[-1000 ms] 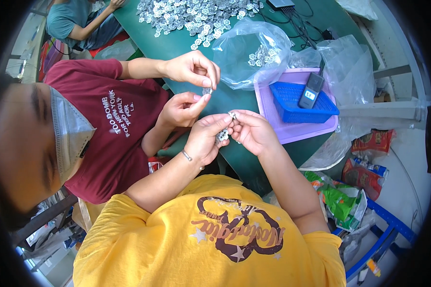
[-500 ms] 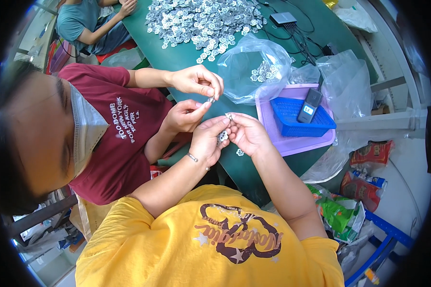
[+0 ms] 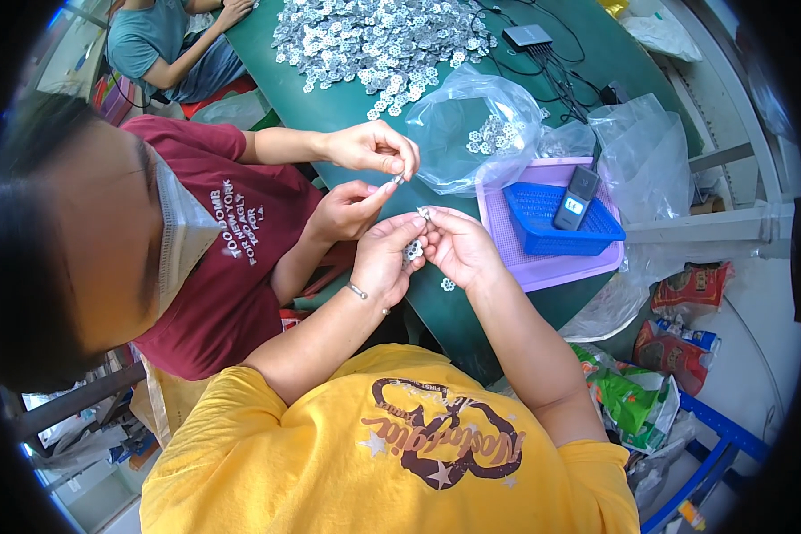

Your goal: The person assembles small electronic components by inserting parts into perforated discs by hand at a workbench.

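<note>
My left hand [image 3: 386, 260] and my right hand [image 3: 462, 251] meet over the near edge of the green table [image 3: 343, 62]. Their fingertips pinch a small flower-shaped metal piece [image 3: 425, 214] between them. Another such piece, grey with round holes [image 3: 412, 250], rests against the curled fingers of my left hand. Beside my right wrist, a single loose flower-shaped piece [image 3: 448, 284] lies on the table. At my left, a masked person in a maroon shirt [image 3: 214, 214] holds a small metal piece [image 3: 398, 179] with both hands, close to mine.
A big heap of the flower-shaped pieces [image 3: 378, 49] covers the far table. Nearer is a clear plastic bag [image 3: 440, 160] with several pieces. To the right, a purple tray [image 3: 543, 278] bears a blue basket [image 3: 543, 238] with a dark device [image 3: 577, 198]. Cables trail from a black hub [image 3: 527, 36].
The masked person's head has leaned slightly to the right and their hands have shifted a little. My hands keep almost the same place and pinch.
</note>
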`<state>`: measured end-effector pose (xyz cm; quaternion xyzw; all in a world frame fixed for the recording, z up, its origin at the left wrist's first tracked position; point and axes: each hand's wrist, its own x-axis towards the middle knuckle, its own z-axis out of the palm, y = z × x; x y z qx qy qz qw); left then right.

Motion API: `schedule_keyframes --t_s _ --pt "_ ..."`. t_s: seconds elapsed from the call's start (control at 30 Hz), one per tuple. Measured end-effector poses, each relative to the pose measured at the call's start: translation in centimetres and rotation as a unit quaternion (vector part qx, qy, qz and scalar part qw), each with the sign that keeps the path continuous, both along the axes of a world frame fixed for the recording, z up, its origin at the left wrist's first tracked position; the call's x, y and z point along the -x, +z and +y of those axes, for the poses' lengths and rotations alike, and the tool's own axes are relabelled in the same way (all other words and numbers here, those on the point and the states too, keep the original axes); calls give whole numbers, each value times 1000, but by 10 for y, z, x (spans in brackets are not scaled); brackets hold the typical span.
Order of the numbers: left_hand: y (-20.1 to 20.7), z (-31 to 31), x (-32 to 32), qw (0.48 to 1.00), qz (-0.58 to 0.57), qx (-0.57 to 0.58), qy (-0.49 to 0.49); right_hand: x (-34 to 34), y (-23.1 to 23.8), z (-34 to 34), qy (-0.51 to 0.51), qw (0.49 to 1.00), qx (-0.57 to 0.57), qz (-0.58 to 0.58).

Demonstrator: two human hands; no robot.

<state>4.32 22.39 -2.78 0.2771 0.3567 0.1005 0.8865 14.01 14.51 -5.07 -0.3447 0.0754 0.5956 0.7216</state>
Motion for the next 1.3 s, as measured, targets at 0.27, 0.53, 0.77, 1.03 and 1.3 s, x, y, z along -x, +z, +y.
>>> schedule_keyframes --t_s 0.27,0.53,0.77,1.03,1.3 --pt "0 1 4 1000 6 0 -5 3 1 0 1 1000 -7 12" --pt "1 1 4 1000 13 -21 -2 7 0 0 -19 1000 8 8" --pt "-1 4 6 1000 13 -1 -3 5 4 1 -14 1000 3 8" --pt "3 1 9 999 26 26 28 -26 17 7 -280 959 -33 13" --pt "-6 0 14 998 23 57 28 3 22 15 -150 751 9 -643"
